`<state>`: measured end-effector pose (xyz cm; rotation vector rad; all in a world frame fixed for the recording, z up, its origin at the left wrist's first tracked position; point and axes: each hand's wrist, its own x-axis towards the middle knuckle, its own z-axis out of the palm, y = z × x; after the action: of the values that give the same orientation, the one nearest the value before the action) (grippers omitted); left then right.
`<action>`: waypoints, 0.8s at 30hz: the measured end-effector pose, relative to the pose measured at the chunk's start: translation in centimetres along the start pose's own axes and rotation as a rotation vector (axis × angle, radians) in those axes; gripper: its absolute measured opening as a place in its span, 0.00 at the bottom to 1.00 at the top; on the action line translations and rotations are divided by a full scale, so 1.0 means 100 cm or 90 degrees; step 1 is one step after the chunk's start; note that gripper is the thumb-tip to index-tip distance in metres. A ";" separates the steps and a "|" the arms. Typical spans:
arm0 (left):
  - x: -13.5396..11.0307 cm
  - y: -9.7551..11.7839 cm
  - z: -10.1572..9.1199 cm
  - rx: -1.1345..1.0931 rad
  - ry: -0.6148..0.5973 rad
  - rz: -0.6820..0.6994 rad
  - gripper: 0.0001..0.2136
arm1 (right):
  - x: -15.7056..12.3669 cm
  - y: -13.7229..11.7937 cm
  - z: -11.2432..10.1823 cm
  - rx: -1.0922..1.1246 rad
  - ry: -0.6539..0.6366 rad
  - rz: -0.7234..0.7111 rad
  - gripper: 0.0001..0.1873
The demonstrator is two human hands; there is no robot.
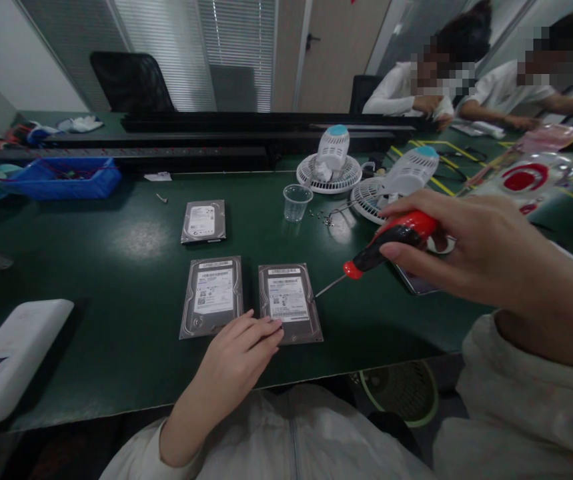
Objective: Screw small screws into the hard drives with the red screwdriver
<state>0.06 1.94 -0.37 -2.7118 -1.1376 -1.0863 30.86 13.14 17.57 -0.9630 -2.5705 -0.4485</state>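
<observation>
Screwdriver (391, 241) with a red-and-black handle is gripped in your right hand (481, 250) in the head view, its tip at the right edge of a hard drive (289, 300) lying label up on the green table (116, 300) before you. Your left hand (241, 352) is unclenched, its fingers laid over that drive's lower left part. Just left lies a second drive (213, 297), with a third drive (204, 221) behind it, and farther back a clear plastic cup (296, 203) stands near scattered small metal pieces (328, 219).
</observation>
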 end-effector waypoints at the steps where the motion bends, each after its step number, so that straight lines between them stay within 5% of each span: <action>1: 0.000 0.000 0.000 -0.001 -0.001 0.000 0.09 | -0.001 0.001 -0.001 0.022 -0.017 -0.005 0.24; 6: -0.001 0.000 0.000 0.001 -0.002 0.002 0.10 | -0.003 0.003 -0.001 0.127 -0.021 0.009 0.23; 11: 0.000 0.000 0.001 0.007 -0.002 0.001 0.09 | 0.001 -0.001 0.006 0.036 0.014 0.070 0.20; 17: -0.001 -0.001 0.000 0.004 -0.002 -0.003 0.09 | 0.002 0.000 -0.003 0.063 -0.064 -0.008 0.22; 20: -0.001 -0.001 0.000 0.002 -0.007 -0.003 0.09 | 0.002 0.000 -0.006 0.075 -0.035 -0.020 0.16; 24: -0.001 0.000 0.000 0.003 -0.003 0.000 0.09 | 0.003 -0.004 -0.003 0.022 0.026 0.001 0.25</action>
<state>-0.02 1.92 -0.38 -2.7119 -1.1402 -1.0768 30.41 12.94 17.89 -0.9348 -2.5324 -0.4185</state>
